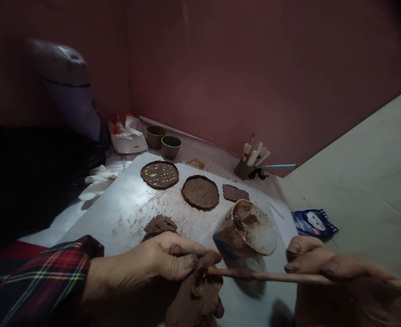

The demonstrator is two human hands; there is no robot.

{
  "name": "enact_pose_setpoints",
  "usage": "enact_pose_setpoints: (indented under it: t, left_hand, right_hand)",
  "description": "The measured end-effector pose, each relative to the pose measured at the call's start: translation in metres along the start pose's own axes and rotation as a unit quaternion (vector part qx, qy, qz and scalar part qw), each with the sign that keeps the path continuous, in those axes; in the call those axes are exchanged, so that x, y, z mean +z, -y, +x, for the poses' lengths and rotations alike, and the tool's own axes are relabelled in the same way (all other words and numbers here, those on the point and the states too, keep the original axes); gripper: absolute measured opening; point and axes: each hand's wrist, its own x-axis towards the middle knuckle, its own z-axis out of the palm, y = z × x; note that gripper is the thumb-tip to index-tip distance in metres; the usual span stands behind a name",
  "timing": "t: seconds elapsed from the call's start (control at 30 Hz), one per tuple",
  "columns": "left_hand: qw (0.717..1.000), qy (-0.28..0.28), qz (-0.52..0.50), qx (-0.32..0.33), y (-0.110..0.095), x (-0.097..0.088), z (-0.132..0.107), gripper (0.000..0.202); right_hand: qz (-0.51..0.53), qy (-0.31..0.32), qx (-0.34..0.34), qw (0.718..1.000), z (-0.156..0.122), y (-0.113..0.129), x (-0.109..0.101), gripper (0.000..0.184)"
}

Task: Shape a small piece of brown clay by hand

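Note:
My left hand [173,256], in a plaid sleeve, is closed around a lump of wet brown clay [200,295] at the bottom centre. In my right hand [353,281] is a thin wooden stick [275,275], gripped between thumb and fingers. The stick's tip touches the clay in my left hand. Just beyond the stick, a clear glass [250,227] smeared with brown stands on white paper [125,218]. Another clay lump [159,225] lies behind my left hand. Clay coats my fingertips.
Two round clay pieces, one yellow-flecked [159,175] and one plain [200,192], lie beyond, near a clay rectangle [235,192]. Two cups [171,147] and a tool holder [244,169] line the back by a wall. A blue packet [314,223] lies on the right.

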Motion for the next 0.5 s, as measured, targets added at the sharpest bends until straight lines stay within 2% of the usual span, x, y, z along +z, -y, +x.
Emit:
enact_pose_setpoints:
  t: [0.1,0.23,0.37,0.5]
  left_hand:
    - [1.000,-0.003,0.015,-0.012,0.001,-0.002,-0.001,0.036]
    - [0.999,0.003,0.039,-0.009,0.000,-0.002,0.000,0.038]
    - [0.996,0.001,0.081,-0.024,-0.007,0.003,-0.001,0.034]
    - [0.998,0.021,0.058,-0.033,-0.009,0.004,0.000,0.039]
  right_hand:
    - [0.021,-0.021,0.013,0.999,-0.002,0.004,0.006,0.023]
    - [0.024,0.018,0.014,0.999,-0.001,0.007,0.012,0.019]
    - [0.042,0.026,0.041,0.998,0.003,0.003,0.006,0.016]
    - [0.045,0.018,0.020,0.999,0.002,-0.001,0.000,0.016]
